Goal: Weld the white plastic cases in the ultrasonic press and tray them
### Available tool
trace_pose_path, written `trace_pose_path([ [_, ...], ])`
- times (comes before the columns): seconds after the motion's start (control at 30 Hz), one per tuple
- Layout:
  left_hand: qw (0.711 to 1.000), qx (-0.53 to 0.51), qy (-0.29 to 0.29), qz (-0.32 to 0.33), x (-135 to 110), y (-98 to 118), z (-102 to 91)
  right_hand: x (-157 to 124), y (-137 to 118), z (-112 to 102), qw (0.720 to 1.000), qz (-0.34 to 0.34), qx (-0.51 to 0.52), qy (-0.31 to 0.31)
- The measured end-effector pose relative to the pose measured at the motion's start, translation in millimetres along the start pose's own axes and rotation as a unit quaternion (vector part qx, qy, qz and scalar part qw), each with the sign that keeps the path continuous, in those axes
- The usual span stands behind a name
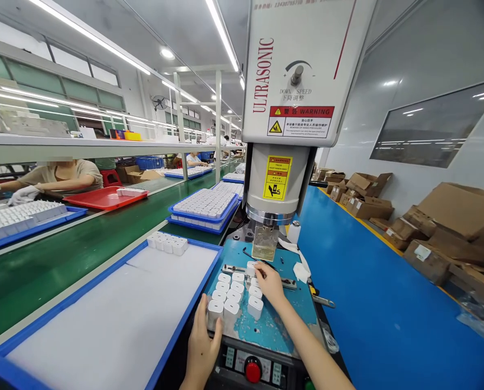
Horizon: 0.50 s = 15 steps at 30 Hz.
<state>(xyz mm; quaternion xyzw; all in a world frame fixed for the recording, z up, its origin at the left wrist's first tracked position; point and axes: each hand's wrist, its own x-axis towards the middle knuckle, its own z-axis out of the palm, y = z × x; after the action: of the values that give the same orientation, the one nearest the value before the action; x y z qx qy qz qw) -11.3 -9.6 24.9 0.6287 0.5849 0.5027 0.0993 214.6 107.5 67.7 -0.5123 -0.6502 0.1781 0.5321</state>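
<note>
Left hand (201,341) curled; right hand (268,283) extended forward, fingers bent.

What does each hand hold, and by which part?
The left hand grips the front-left white block by its sides; the right hand touches the rear block on top, hold unclear.

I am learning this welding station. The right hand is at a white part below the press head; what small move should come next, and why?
Probably settle the white part squarely and draw the right hand back toward the loose pieces. Its fingers lie just below the horn, and the yellow label warns of crushed hands. The left hand only touches a front piece.
</note>
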Motion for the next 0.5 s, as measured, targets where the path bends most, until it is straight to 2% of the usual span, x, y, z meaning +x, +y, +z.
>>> trace_pose_path([
  [0.27,1.0,-0.001,-0.022,-0.002,-1.8,-1.7,-3.3,1.1,10.6,-28.3,0.998,-0.009,-0.051,-0.043],
  [0.5,1.0,0.006,-0.011,0.006,-1.3,-1.0,0.9,6.1,5.4,-23.5,0.994,-0.006,-0.083,-0.072],
])
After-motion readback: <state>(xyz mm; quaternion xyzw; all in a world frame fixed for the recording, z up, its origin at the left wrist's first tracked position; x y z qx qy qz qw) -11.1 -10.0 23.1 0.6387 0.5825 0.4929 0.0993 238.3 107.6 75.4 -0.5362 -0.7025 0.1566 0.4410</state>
